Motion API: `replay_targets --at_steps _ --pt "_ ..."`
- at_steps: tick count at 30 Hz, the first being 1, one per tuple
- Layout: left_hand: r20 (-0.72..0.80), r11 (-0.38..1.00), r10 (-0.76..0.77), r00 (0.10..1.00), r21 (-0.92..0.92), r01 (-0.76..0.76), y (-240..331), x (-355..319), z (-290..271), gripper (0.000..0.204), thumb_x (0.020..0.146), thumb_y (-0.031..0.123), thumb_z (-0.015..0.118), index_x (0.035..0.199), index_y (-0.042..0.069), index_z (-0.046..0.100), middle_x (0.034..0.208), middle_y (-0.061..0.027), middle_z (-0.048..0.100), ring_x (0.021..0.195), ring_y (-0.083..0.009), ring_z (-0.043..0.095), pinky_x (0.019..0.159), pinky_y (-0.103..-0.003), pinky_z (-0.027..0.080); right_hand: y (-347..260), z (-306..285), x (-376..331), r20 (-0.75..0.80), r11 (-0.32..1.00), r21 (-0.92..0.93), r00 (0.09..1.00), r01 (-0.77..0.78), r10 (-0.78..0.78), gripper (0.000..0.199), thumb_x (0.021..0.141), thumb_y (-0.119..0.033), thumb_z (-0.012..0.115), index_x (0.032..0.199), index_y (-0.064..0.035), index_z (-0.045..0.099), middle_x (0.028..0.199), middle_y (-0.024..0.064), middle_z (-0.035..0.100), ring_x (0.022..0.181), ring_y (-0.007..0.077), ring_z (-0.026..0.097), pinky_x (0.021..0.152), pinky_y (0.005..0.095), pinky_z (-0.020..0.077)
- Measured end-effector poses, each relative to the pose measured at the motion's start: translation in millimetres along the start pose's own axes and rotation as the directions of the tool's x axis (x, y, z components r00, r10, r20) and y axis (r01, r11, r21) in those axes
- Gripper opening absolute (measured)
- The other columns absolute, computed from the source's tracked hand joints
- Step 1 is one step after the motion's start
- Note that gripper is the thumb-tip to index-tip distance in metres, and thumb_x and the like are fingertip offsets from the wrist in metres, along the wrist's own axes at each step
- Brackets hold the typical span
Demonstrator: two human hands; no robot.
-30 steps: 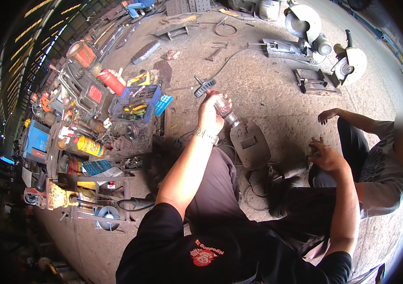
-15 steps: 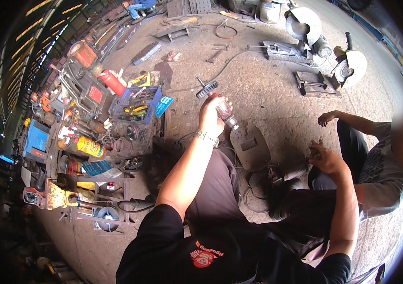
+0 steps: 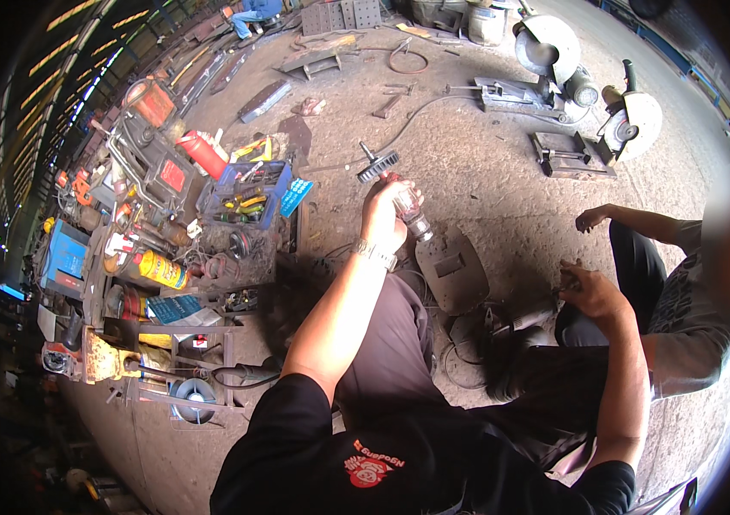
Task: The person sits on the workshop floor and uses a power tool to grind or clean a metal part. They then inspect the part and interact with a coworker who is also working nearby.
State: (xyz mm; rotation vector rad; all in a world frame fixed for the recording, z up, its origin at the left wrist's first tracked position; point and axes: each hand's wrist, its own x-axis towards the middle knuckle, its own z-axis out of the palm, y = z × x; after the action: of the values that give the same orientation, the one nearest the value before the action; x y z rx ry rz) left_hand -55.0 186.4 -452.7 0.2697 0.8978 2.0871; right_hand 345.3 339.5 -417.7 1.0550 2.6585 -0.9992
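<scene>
My left hand is wrapped round a motor armature and holds it up over the floor. The dark fan wheel and thin shaft stick out beyond my fingers, while the silvery other end points toward a grey welding face shield lying below. Out to the right, my right hand hovers near a co-worker's knee with its fingers loosely bent and apart. Nothing shows in it. Beneath it, in shadow, lies a dark power tool, its details hard to make out.
A blue toolbox of hand tools, a yellow bottle and cluttered parts fill the left. Two cut-off saws stand far right, a cable trailing across the floor. A co-worker sits close at right.
The armature has turned slightly in my left hand, so the fan wheel sits at a different tilt. My right hand stays nearly where it was.
</scene>
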Motion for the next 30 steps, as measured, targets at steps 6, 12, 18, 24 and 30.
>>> replay_targets --at_steps 6,12,18,24,30 --pt "-0.012 1.000 -0.020 1.000 0.006 0.020 -4.9 3.5 4.7 0.011 0.089 0.007 0.063 0.098 0.011 0.058 0.091 -0.0098 0.066 0.086 -0.0253 0.068 0.080 -0.041 0.058 14.6 1.3 -4.6 -0.050 0.996 -0.075 0.998 0.042 -0.046 0.058 0.085 -0.027 0.073 0.133 -0.0005 0.057 0.143 0.0295 0.049 0.127 0.0433 0.053 0.109 0.0439 0.0422" --pt "-0.089 1.000 -0.022 0.996 0.005 0.023 -0.2 1.6 -1.5 0.013 0.088 0.005 0.064 0.096 0.012 0.058 0.089 -0.0083 0.065 0.083 -0.0244 0.067 0.077 -0.041 0.058 -14.1 -2.4 -3.4 -0.018 0.999 -0.036 1.000 0.001 -0.001 0.057 0.084 -0.026 0.073 0.133 -0.0004 0.057 0.146 0.0287 0.045 0.131 0.0424 0.049 0.111 0.0435 0.0405" --pt "-0.058 1.000 -0.030 0.998 -0.001 0.030 -2.8 3.5 5.5 0.017 0.087 0.004 0.064 0.097 0.014 0.056 0.088 -0.0072 0.065 0.081 -0.0240 0.067 0.076 -0.042 0.058 7.3 -0.3 -7.8 -0.060 0.998 -0.058 0.997 0.037 -0.041 0.056 0.084 -0.024 0.073 0.133 0.0009 0.057 0.145 0.0275 0.048 0.126 0.0422 0.055 0.107 0.0433 0.0440" --pt "-0.076 1.000 -0.014 0.997 0.012 0.015 -0.3 2.0 1.8 0.018 0.087 0.003 0.064 0.097 0.015 0.056 0.088 -0.0073 0.065 0.082 -0.0240 0.067 0.076 -0.042 0.058 -1.1 -2.8 -3.4 -0.002 1.000 -0.003 1.000 -0.027 0.027 0.057 0.084 -0.023 0.073 0.133 0.0012 0.056 0.143 0.0258 0.051 0.125 0.0412 0.056 0.106 0.0439 0.0448" --pt "-0.076 0.999 -0.020 0.997 0.033 0.023 -1.1 3.4 1.8 0.015 0.088 0.004 0.064 0.098 0.013 0.057 0.088 -0.0080 0.065 0.082 -0.0244 0.068 0.077 -0.041 0.058 6.9 0.9 -3.6 -0.064 0.997 -0.070 0.997 0.032 -0.037 0.057 0.084 -0.023 0.073 0.133 -0.0005 0.057 0.136 0.0261 0.057 0.120 0.0402 0.059 0.103 0.0434 0.0470"
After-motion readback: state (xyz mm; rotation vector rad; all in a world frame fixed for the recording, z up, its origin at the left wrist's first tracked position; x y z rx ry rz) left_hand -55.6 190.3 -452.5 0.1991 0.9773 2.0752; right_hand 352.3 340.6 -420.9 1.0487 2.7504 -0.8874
